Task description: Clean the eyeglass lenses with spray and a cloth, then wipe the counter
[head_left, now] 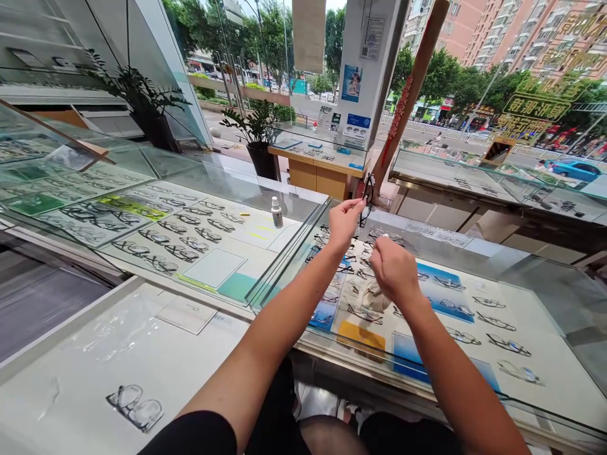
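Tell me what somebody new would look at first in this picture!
Probably the two bare hands in the middle: the left hand pinches some dark glasses up in the air, and the right hand is close by, lower down. Next might be the rows of glasses in the glass case on the left. The slanted brown post stands out too, beyond the hands.

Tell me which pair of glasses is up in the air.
The dark-framed pair, held on edge in the left hand's grip; the pairs in the display cases lie down.
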`<state>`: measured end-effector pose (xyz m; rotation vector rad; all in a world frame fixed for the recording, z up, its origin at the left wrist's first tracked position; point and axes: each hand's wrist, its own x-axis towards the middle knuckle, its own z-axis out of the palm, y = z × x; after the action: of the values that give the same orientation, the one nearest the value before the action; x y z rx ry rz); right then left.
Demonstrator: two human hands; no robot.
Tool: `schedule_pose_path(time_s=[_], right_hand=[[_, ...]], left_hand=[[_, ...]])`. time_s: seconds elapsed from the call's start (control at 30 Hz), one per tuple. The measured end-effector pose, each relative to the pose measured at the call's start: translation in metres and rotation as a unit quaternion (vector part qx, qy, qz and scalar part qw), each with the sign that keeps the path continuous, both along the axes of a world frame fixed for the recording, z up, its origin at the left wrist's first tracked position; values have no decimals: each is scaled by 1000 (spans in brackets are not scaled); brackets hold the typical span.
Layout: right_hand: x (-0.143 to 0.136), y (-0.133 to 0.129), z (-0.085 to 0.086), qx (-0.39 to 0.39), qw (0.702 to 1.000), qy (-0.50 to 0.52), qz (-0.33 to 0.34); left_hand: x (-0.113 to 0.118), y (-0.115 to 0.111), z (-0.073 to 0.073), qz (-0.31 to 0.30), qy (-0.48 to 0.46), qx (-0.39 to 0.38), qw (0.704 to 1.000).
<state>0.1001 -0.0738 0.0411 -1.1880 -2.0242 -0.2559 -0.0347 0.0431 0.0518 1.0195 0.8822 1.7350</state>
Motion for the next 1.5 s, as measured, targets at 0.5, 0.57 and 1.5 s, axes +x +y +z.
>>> schedule_pose_path(time_s=[0.5,0.57,1.5], right_hand=[[47,46,-19,-73,942,326,33],[48,46,-19,-67,939,334,33],[69,46,-6,76,932,339,-108]], left_hand=[[14,-27,-1,-224,157,-17,962],[14,-26,-3,-231,165,-10,959],[11,-10,-20,-151,261,59,952]])
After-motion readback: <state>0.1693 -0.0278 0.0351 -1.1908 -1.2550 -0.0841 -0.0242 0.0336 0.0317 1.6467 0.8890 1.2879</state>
